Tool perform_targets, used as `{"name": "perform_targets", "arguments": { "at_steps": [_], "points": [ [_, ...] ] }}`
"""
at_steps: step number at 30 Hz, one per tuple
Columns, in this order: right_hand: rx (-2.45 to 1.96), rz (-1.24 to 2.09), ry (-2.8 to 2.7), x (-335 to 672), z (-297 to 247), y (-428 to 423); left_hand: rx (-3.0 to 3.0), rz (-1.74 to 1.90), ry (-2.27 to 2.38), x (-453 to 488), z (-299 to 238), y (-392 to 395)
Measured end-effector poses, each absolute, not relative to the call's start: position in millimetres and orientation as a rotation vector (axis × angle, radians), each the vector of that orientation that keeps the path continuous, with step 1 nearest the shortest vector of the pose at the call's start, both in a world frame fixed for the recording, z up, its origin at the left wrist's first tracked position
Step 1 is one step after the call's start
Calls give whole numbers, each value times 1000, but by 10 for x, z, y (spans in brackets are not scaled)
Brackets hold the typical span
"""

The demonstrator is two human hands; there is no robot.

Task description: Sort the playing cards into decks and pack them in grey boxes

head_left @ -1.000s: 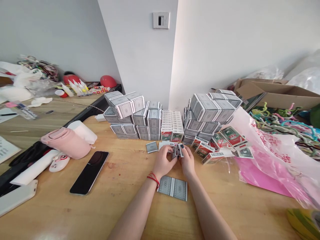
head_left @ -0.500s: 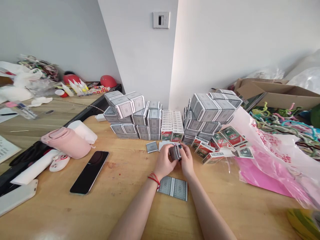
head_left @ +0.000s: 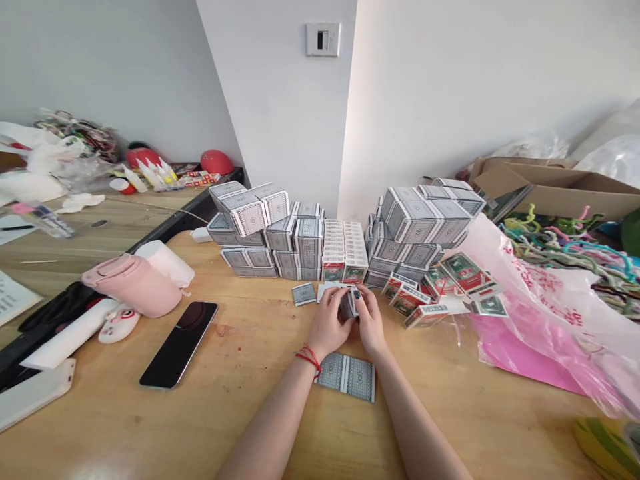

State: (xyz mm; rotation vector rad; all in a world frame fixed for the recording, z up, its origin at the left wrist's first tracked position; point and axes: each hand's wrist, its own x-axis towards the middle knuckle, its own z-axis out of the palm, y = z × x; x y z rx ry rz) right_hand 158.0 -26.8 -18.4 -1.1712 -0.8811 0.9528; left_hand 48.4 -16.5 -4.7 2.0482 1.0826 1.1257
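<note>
Between my two hands is a small stack of grey-patterned playing cards (head_left: pixel 347 307), largely covered by the fingers. My left hand (head_left: pixel 329 323) wraps its left side, with a red string bracelet (head_left: pixel 309 361) at the wrist. From the right, my right hand (head_left: pixel 369 319) closes on the stack, its dark-nailed finger lying over the top. Below the hands, grey-backed cards (head_left: pixel 360 379) lie side by side on the wooden table (head_left: pixel 240 413). Just left of the hands rests a small grey-backed card piece (head_left: pixel 303 294), beside a white card (head_left: pixel 327 289) partly hidden by my left hand.
Behind stand stacked grey card blocks (head_left: pixel 250 217) and more card blocks (head_left: pixel 423 217), with rows of card boxes (head_left: pixel 344 243) between. Red-green card boxes (head_left: pixel 410 300) lie right, by a pink plastic bag (head_left: pixel 530 347). Left are a phone (head_left: pixel 179 345) and a pink cup (head_left: pixel 137 287).
My fingers have shifted slightly around the card stack, the right hand closing a little further over it. Everything else on the table stays in place.
</note>
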Motion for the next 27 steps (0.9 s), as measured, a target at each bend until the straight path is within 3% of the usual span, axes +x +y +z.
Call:
{"name": "perform_targets", "arguments": {
  "at_steps": [27],
  "points": [
    [-1234, 876, -958, 1593, -220, -248, 2001, 1168, 1008, 455, -34, -166]
  ]
}}
